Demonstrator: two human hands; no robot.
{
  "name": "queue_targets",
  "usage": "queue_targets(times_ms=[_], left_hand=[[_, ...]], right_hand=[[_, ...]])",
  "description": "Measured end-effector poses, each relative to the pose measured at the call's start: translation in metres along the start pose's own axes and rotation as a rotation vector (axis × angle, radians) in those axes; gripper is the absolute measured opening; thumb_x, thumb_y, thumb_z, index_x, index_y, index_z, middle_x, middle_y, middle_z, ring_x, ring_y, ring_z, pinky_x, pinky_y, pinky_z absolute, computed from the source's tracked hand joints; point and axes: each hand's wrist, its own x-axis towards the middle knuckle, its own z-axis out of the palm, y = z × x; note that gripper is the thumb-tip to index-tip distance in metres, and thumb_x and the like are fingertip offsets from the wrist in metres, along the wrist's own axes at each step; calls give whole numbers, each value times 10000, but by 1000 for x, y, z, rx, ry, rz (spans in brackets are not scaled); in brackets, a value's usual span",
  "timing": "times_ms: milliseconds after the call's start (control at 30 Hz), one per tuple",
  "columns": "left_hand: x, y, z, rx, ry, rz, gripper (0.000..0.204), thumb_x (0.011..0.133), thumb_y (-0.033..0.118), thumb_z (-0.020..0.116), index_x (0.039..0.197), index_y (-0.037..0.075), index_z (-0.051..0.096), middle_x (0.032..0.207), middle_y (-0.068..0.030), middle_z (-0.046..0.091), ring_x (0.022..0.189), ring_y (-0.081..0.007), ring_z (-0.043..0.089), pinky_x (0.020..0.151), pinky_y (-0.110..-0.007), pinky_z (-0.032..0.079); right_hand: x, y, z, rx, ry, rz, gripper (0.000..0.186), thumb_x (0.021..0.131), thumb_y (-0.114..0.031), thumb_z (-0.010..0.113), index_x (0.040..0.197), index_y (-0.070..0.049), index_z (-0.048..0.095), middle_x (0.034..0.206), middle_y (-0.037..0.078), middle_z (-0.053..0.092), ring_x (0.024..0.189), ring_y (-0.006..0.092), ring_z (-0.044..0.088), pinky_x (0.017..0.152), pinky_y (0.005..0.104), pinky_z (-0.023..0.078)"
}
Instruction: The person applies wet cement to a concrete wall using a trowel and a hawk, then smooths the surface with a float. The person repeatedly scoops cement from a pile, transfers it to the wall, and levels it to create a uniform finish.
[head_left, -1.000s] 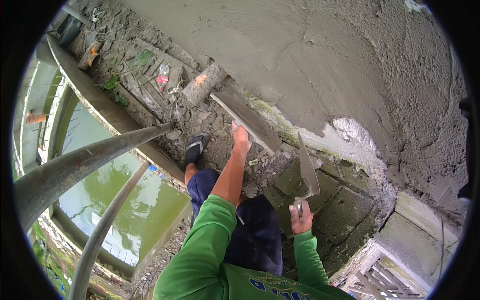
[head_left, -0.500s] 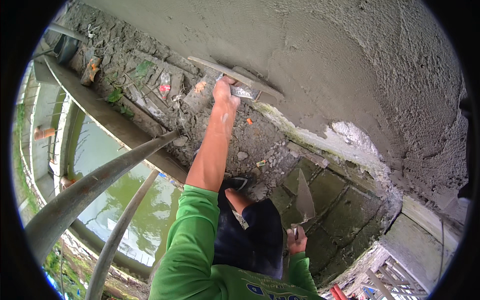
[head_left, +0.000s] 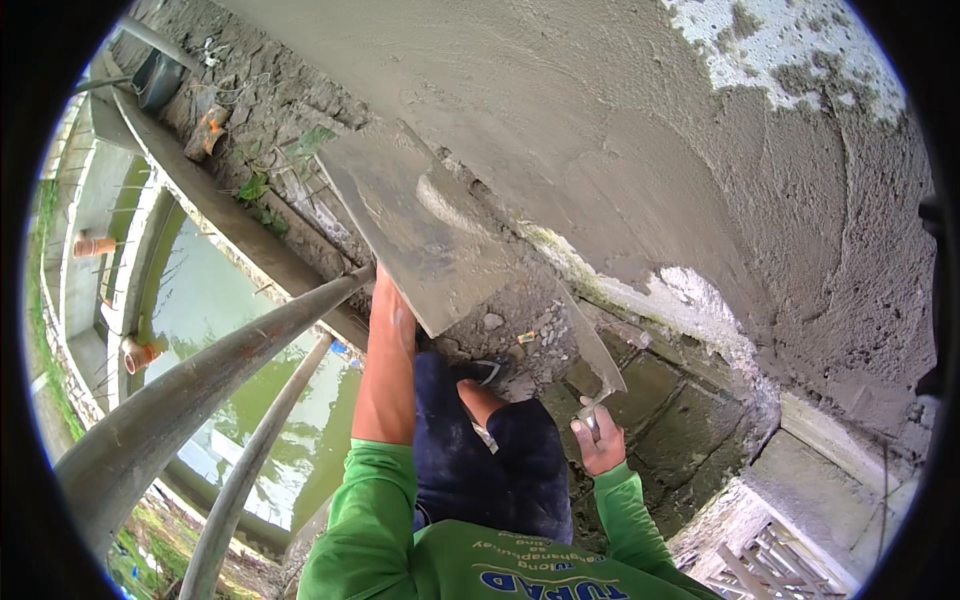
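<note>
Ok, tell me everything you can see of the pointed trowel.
The trowel has a thin, greyish, metal-looking blade tapering to a point, and a narrow bent neck leading to a handle largely hidden in the grip of the right hand. It is held tilted near the base of the plastered wall, tip pointing forward and slightly left. Only that hand clearly touches it.

Here's the ground, rough dirt and rubble, with slabs at its near right corner. Toward the far end, an orange-marked cylinder lies by the left edge; green leaves sit closer along that edge. And mid-ground: a stone, a small wrapper near it, a sandal planted nearer.
</note>
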Motion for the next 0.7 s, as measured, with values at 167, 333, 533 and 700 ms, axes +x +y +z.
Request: queue_targets(times_ms=[167,333,533,700], left_hand=[[-47,-55,-56,-32,134,-205,339,954,173,568,1241,6,502,1189,-157,602,999,-281,636,821,-422,561],[-77,-108,-84,-61,215,-359,337,953,172,571,1243,16,503,1178,-151,610,987,-267,641,811,-413,562],[-62,-118,-70,34,193,-339,330,948,165,580,1241,35,505,1129,-131,629,952,-241,650,788,-400,565],[47,-146,-65,150,258,-85,300,958,145,542,1246,83,486,1041,-82,639,886,-218,655,735,-400,569]], right_hand=[[61,-15,-36,-408,-338,-241,433,860,-335,681,1158,-30,607,970,179,687,815,393,661,735,456,531],[152,-2,-12,-310,-338,-289,505,881,-339,657,1233,11,564,1010,251,664,876,457,637,777,461,518],[157,-6,41,-44,219,-233,422,890,-201,637,1226,40,549,987,240,675,883,383,668,780,403,514],[78,4,24,82,40,82,360,883,-148,649,1192,19,567,882,157,669,775,239,647,747,346,512]])
